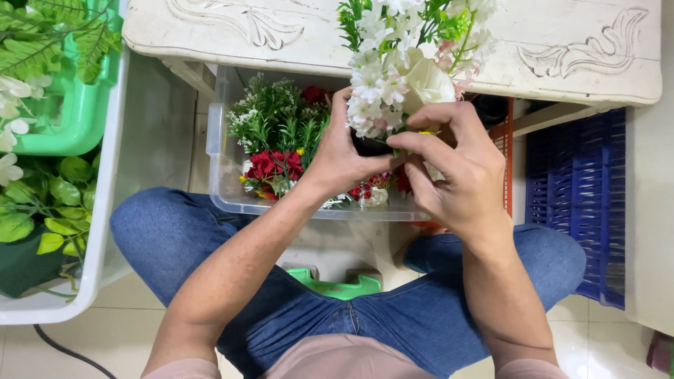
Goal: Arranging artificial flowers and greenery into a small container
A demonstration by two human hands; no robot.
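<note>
Both my hands hold an artificial flower bunch [400, 67] of white and pale pink blooms with green leaves, over my lap. My left hand [342, 158] wraps around its small dark pot [370, 146] from the left. My right hand [453, 165] pinches at the base of the stems, fingers curled over a cream rose. Just beyond sits a clear plastic bin [223, 168] with red and green artificial flowers [277, 140] inside.
A carved white table [562, 49] edge runs across the top. A white tub [105, 210] of fake green leaves and a green basket [81, 112] stand at left. A blue crate [579, 189] stands at right. A green stool [337, 286] shows between my knees.
</note>
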